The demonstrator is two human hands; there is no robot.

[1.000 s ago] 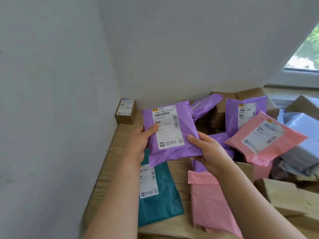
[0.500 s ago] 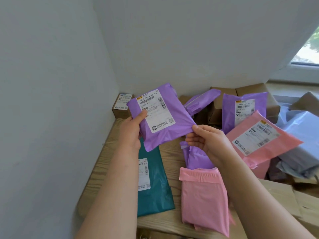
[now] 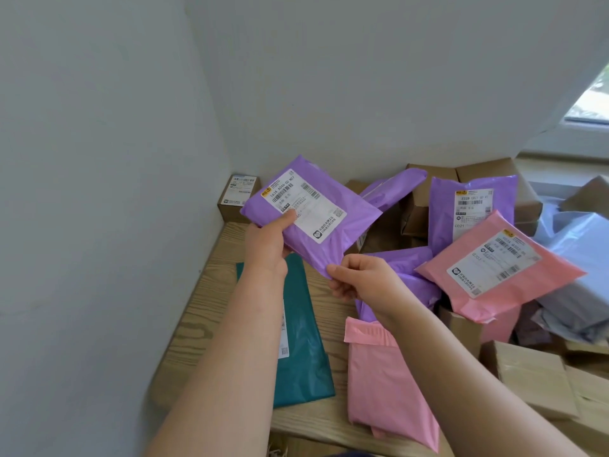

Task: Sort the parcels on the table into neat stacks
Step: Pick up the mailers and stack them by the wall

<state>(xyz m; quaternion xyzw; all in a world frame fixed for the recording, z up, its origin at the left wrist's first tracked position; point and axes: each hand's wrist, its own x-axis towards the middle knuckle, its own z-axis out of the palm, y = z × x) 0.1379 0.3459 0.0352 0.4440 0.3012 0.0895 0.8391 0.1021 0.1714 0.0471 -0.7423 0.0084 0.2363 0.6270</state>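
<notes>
Head view: left hand (image 3: 266,250), right hand (image 3: 361,282) hold purple parcel (image 3: 357,219).

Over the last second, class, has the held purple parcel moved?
Yes. The purple parcel has turned anticlockwise and shifted left, its corner now overlapping the small box.

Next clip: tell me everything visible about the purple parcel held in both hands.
The purple parcel is a soft, glossy plastic mailer, slightly wrinkled. A white shipping label with barcodes and a QR code faces the camera. It is held tilted in the air above the wooden table. The left hand grips its left edge, thumb on the label; the right hand pinches its lower corner.
</notes>
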